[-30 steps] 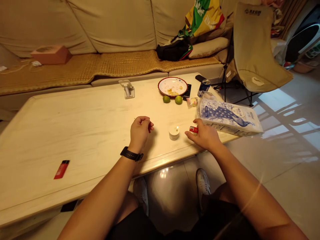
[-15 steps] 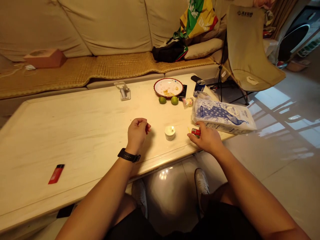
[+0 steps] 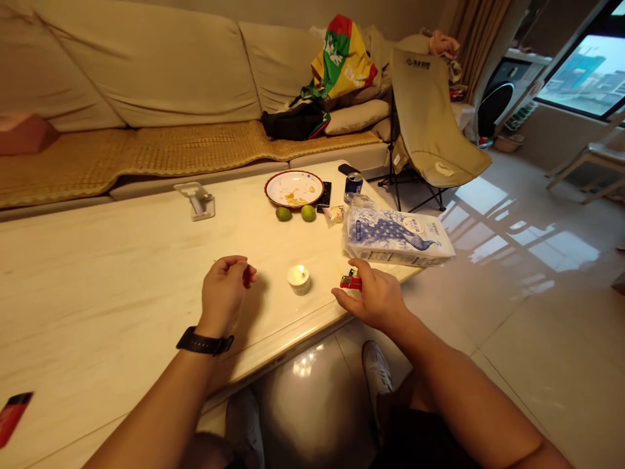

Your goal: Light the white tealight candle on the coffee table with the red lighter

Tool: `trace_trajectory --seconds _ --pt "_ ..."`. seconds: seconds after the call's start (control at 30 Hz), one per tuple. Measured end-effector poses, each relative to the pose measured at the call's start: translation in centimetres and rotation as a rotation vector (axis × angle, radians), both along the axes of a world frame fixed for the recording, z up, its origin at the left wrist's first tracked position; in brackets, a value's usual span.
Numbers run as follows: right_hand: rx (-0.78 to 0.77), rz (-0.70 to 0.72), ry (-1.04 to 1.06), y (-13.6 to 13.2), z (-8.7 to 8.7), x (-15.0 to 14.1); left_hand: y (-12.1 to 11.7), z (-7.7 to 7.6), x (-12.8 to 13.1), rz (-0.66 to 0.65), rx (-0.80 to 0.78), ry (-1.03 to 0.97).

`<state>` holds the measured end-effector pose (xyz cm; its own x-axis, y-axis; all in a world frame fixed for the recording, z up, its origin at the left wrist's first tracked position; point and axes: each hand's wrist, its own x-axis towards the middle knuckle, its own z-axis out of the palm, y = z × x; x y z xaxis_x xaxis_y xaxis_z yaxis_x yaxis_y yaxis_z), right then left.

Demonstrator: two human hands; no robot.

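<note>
Right hand [image 3: 374, 301] pinches a red lighter [image 3: 351, 282] near a marble table's [image 3: 122, 306] edge; left hand [image 3: 224, 294] curled shut, any contents unclear.
Small candle [image 3: 299, 279] stands between them, peacock-print package [image 3: 398, 238] just beyond, sunlit tile floor [image 3: 527, 339] at right.

I've got the coffee table [image 3: 122, 293] ahead of me, the sofa [image 3: 141, 78] behind it, a folding chair [image 3: 430, 111] off to the right. At the far end — a plate [image 3: 293, 189], two limes [image 3: 308, 213] just before it, a can [image 3: 354, 185] just right of it. Nearer, a candle [image 3: 298, 279] sits left of the right hand [image 3: 374, 299], which has a lighter [image 3: 350, 282] in it — a wrapped pack [image 3: 398, 238] just behind.
</note>
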<state>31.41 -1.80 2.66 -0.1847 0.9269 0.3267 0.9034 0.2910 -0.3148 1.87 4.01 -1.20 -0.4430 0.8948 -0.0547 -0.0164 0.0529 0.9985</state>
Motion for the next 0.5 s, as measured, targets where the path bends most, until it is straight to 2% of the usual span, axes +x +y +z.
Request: trace_trajectory --seconds 0.33,0.5 --pt "0.091 0.081 0.057 -0.68 0.10 -0.34 -0.12 -0.20 0.15 -0.014 -0.014 -0.005" --pt "0.102 0.056 0.055 -0.48 -0.44 -0.19 -0.16 -0.16 0.30 -0.013 -0.007 -0.015"
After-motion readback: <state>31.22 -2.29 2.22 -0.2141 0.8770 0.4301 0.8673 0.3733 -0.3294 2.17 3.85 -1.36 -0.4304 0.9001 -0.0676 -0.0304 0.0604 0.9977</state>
